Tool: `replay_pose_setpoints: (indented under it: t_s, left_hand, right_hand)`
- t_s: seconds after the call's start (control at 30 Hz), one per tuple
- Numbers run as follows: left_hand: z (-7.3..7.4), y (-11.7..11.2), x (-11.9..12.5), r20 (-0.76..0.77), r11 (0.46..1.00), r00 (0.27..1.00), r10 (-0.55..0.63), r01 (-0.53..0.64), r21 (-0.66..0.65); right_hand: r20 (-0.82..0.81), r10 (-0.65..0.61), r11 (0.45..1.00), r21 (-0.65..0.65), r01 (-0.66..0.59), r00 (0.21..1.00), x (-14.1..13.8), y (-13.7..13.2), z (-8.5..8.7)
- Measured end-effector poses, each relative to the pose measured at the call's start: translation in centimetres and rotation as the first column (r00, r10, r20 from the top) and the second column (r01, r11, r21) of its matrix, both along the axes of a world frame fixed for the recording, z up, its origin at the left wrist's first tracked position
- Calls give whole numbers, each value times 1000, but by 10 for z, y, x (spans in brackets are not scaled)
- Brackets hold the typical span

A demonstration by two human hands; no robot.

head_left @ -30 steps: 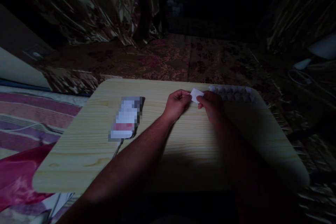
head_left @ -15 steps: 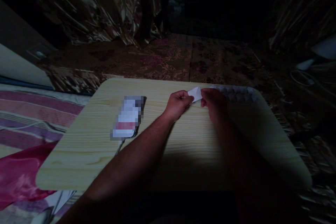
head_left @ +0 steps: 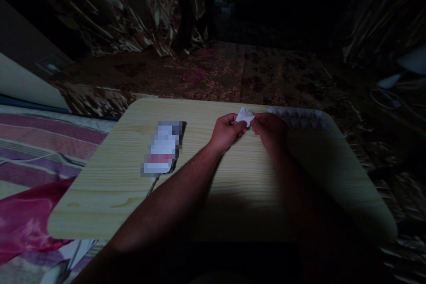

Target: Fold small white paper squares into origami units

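Observation:
A small white piece of folded paper (head_left: 245,116) is pinched between both hands above the far middle of a pale wooden tabletop (head_left: 133,186). My left hand (head_left: 226,132) grips its left side with curled fingers. My right hand (head_left: 270,131) grips its right side, fingers closed. A row of several small folded white paper pieces (head_left: 299,115) lies along the table's far right edge, just beyond my right hand.
A blurred-out phone-like object (head_left: 162,147) with a cable lies on the table's left half. Striped and red cloth (head_left: 29,177) lies to the left. Dark patterned fabric (head_left: 213,71) spreads behind the table. The room is dim.
The paper piece has been turned and folded smaller between the fingers, and both hands have drawn slightly closer together. The view has drifted a little.

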State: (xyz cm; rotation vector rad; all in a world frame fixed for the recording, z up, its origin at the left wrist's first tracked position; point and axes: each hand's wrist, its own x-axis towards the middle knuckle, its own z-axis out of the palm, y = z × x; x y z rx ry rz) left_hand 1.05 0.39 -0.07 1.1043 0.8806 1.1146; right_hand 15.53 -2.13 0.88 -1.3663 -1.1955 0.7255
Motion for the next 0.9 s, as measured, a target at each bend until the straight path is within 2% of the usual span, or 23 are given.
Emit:
replay_pose_setpoints:
  t_s: [0.23,0.47,0.6,0.9]
  left_hand:
    - [1,-1,0,-4,1000,1000,-19,19,9]
    - [1,-1,0,-50,998,997,-57,58,30]
    - [1,-2,1,-65,997,995,-70,72,27]
    - [7,-5,1,-48,997,995,-82,81,-18]
  right_hand:
    - [204,-27,1000,5,26,979,4,1,-4]
    - [157,-66,997,37,61,985,-1,-1,0]
    - [197,-95,993,82,80,976,-3,-3,0]
    - [266,-79,984,178,31,961,-5,-5,-3]
